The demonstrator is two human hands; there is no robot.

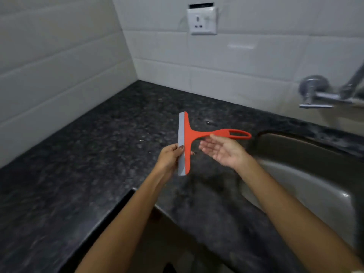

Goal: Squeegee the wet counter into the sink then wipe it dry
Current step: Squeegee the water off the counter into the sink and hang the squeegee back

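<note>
An orange squeegee (190, 134) with a grey rubber blade hangs in the air above the dark speckled counter (98, 150). My left hand (170, 157) pinches the lower part of its blade head. My right hand (221, 149) is palm up with fingers spread, just under the looped handle, which points right toward the steel sink (307, 174). Its fingertips may touch the handle; it does not grip it. A few small water drops glint on the counter behind the squeegee.
A chrome wall tap (319, 95) juts out above the sink at the right. White tiled walls meet at the counter's back corner, with a socket plate (201, 20) high on the back wall. The counter's front edge steps inward below my left forearm.
</note>
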